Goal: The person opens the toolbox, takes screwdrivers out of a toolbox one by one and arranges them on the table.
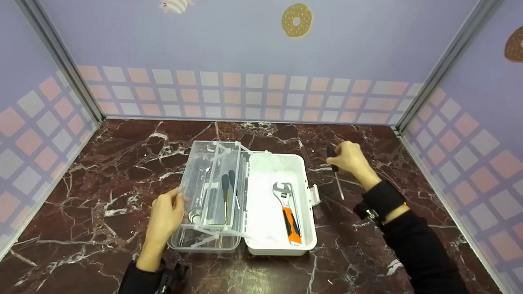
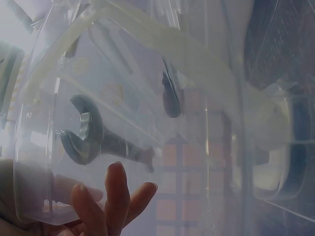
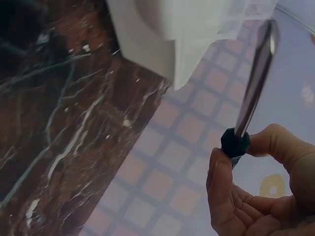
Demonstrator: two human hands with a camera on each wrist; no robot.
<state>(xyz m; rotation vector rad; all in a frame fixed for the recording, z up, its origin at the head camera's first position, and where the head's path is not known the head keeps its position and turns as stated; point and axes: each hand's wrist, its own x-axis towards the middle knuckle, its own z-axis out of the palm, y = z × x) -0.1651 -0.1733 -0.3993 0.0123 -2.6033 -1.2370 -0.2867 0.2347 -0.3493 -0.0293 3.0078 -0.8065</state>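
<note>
A white toolbox [image 1: 280, 245] lies open on the table, its clear lidded side folded out to the left. My left hand [image 1: 165, 212] grips the left edge of the raised clear plastic tray [image 1: 200, 161]; its fingers [image 2: 118, 196] show against the plastic in the left wrist view. Inside the tray are a wrench [image 2: 86, 135] and dark-handled screwdrivers [image 1: 225, 181]. To the right of the box, my right hand [image 1: 350, 157] holds a screwdriver [image 1: 337, 179] by its dark handle, the metal shaft pointing down. That shaft [image 3: 256, 83] is close up in the right wrist view.
An adjustable wrench [image 1: 288, 216] with an orange and black handle lies in the white box beside a thin metal rod [image 1: 295, 208]. A white latch [image 1: 314, 194] juts from the box's right side. Patterned walls [image 1: 253, 96] bound the dark marble tabletop [image 1: 135, 175].
</note>
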